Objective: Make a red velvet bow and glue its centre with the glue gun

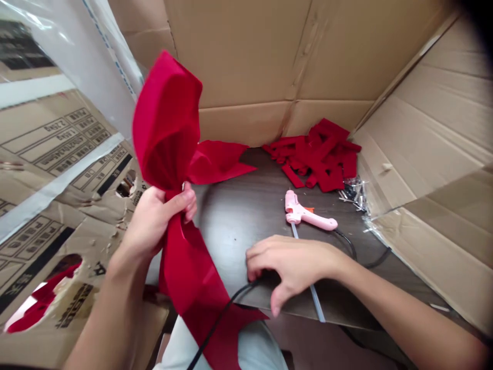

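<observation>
A large red fabric bow [167, 121] is pinched at its gathered middle by my left hand [169, 210]. Its loop stands up above the fist, one notched tail spreads to the right, and another hangs past the table edge over my lap. My right hand [288, 262] hovers low at the table's front edge, thumb apart from the bent fingers, with no object visible in it. A black cable [236, 295] passes by its fingertips; whether they touch is unclear. Beyond that hand, a pink glue gun [308, 213] lies on its side, with a clear glue stick [318, 303] running under the wrist.
Red fabric strips [323, 154] are heaped at the back right of the dark table [227, 221], beside small metallic-looking bits [354, 194]. Cardboard walls [246, 56] close in the back and right. Printed cardboard boxes [77, 149] stand on the left.
</observation>
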Tool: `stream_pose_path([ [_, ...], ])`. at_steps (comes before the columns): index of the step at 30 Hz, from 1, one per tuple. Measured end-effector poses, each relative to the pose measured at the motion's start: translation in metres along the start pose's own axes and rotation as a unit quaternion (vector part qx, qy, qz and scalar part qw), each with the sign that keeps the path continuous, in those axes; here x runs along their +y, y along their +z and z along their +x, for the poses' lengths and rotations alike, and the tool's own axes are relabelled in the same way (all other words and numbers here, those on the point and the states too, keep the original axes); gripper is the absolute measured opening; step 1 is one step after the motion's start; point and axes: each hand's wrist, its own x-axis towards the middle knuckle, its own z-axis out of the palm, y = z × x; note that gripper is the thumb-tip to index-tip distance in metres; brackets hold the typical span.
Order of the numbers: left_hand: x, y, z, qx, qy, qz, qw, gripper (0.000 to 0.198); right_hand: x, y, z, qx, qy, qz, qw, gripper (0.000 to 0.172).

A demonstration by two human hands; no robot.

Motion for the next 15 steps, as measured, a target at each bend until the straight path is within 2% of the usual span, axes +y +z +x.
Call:
stream_pose_path([
  [2,0.002,-0.014,-0.018,0.014,-0.025,0.114,0.993,0.034,-0.007,0.006,0.003,-0.035,-0.021,-0.025,0.999,0.023],
  [4,0.003,-0.024,-0.04,-0.002,-0.112,0.201,0.973,0.039,-0.009,0.008,0.005,-0.062,-0.049,-0.014,0.997,0.011],
  [9,-0.004,-0.04,-0.116,-0.03,-0.287,0.281,0.915,0.035,-0.001,0.009,0.005,-0.065,-0.076,0.059,0.993,0.01],
  [12,-0.03,-0.058,-0.162,-0.068,-0.398,0.318,0.858,0.038,0.003,0.01,0.004,-0.054,-0.07,0.079,0.993,0.011],
  [15,-0.081,-0.085,-0.193,-0.18,-0.48,0.29,0.808,0.033,0.004,0.013,0.003,-0.049,-0.062,0.094,0.992,0.013],
])
